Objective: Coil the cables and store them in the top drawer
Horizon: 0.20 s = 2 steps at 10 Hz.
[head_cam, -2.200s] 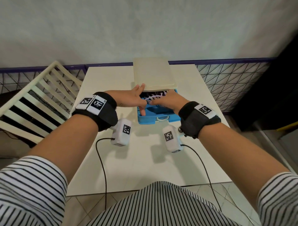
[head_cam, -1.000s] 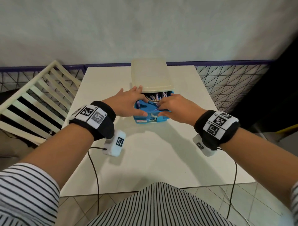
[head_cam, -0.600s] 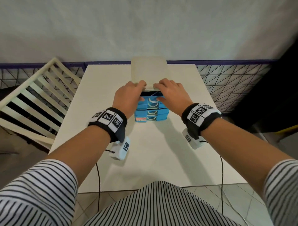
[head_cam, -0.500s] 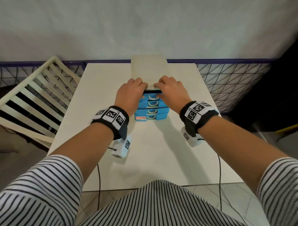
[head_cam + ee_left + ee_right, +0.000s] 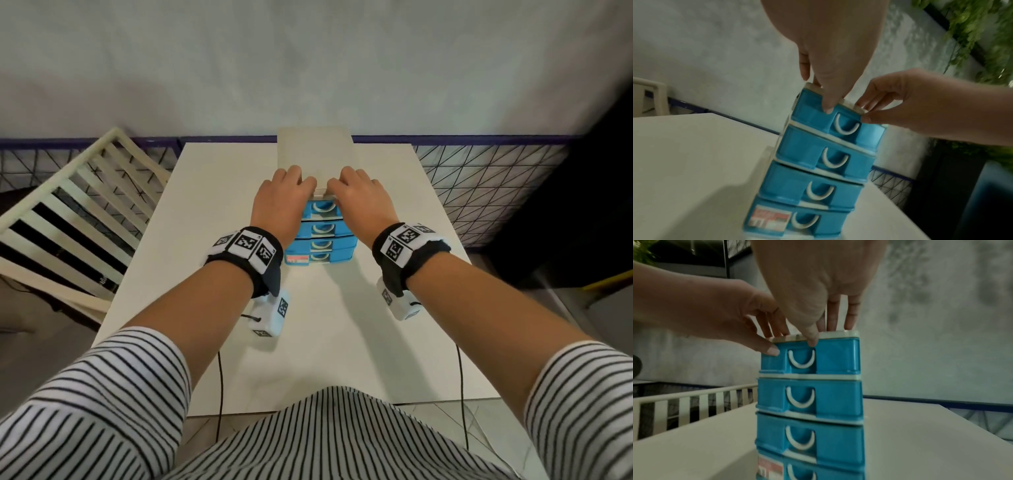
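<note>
A small drawer unit with a cream top and several blue drawers stands at the middle of the white table. Its top drawer sits pushed in, flush with the ones below. No cable shows; the drawer's inside is hidden. My left hand lays its fingers on the top's front edge, and its thumb touches the top drawer's face left of the white handle. My right hand mirrors it on the right side, thumb at the drawer's upper rim.
A cream slatted frame leans off the table's left side. Black wire mesh runs behind and to the right, under a grey wall. A dark bulk stands at the far right. Thin black leads hang over the table's near edge.
The top drawer, open with coiled cables showing, has slid in flush. Both hands moved from inside it to its front, then up onto the unit's top edge.
</note>
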Tool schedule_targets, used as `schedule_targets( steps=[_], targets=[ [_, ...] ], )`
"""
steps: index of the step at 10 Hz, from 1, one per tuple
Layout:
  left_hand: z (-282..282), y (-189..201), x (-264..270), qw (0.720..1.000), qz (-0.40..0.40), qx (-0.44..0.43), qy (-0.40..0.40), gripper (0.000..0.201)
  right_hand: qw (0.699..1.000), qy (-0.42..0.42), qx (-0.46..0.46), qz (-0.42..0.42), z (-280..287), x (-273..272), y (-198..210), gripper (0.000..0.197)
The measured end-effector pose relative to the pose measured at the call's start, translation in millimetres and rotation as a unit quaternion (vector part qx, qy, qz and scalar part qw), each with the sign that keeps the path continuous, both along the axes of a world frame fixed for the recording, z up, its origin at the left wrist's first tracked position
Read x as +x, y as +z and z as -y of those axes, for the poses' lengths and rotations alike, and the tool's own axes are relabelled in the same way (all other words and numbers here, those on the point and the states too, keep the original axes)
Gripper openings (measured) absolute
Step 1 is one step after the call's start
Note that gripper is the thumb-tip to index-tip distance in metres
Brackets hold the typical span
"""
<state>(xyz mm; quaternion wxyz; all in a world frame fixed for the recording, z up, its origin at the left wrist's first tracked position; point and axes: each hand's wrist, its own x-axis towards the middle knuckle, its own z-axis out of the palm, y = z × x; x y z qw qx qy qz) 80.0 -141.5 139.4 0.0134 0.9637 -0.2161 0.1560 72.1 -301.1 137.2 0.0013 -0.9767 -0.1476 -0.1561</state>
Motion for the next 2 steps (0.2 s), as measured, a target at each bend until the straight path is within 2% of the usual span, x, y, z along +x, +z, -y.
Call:
schedule_targets(
  steps=[1,2],
  targets=[
    [-3,13,2,0.998,-0.046,-0.045,-0.008,0.023,0.999,0.006,-0.023,-0.031,2,2,17,0.028],
    [-14,23,-3,0.988,-0.114,-0.104,-0.014,0.029,0.996,0.002,-0.036,-0.079,13,-9,32,0.033]
  ],
)
